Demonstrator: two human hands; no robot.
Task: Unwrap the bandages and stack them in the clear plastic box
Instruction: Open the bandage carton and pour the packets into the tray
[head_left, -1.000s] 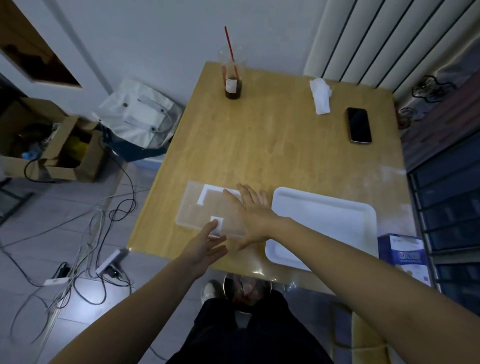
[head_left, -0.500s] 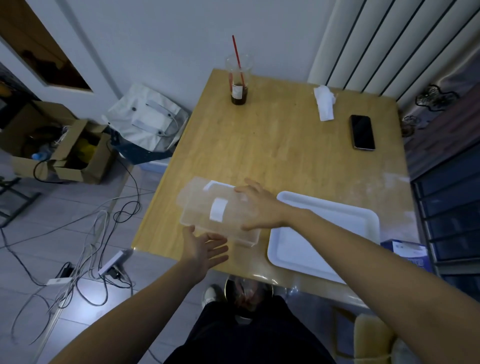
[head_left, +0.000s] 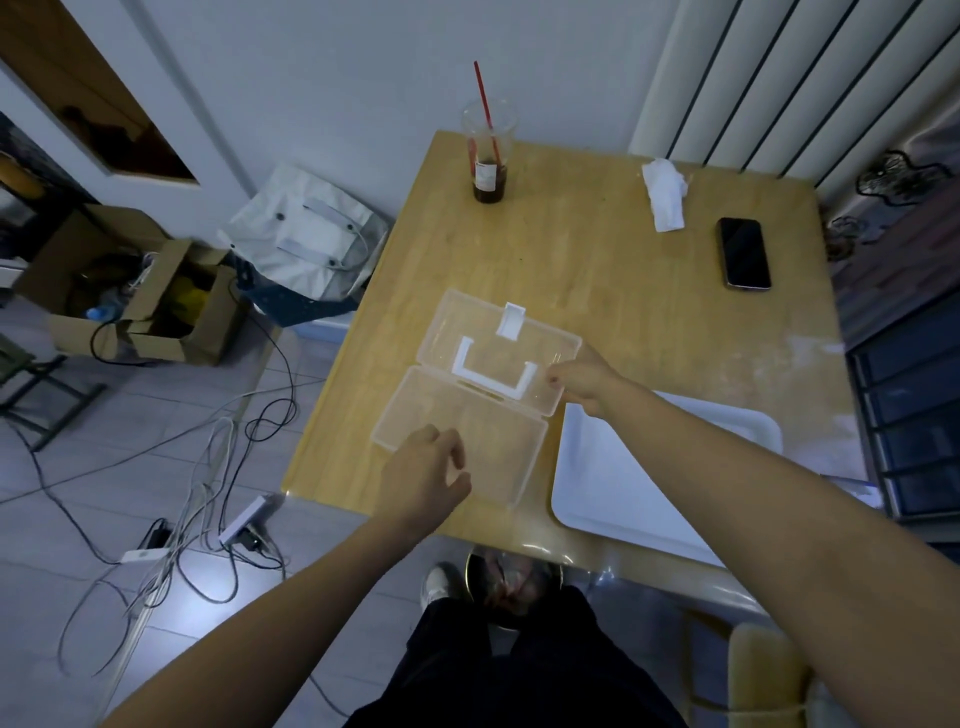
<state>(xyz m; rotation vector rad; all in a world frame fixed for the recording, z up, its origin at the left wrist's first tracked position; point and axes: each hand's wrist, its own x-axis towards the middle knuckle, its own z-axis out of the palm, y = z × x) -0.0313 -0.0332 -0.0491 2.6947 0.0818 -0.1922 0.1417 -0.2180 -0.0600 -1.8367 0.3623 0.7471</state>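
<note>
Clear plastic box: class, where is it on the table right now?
Head view: the clear plastic box lies open on the near-left part of the wooden table, directly left of the white tray.

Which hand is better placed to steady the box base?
Likely the left hand: it is on the box base at its near edge; the right hand pinches the lid, farther off.

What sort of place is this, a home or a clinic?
Probably a room in a home: a wooden table with a drink cup and a phone, beside it a cardboard box and loose cables on the floor.
</note>
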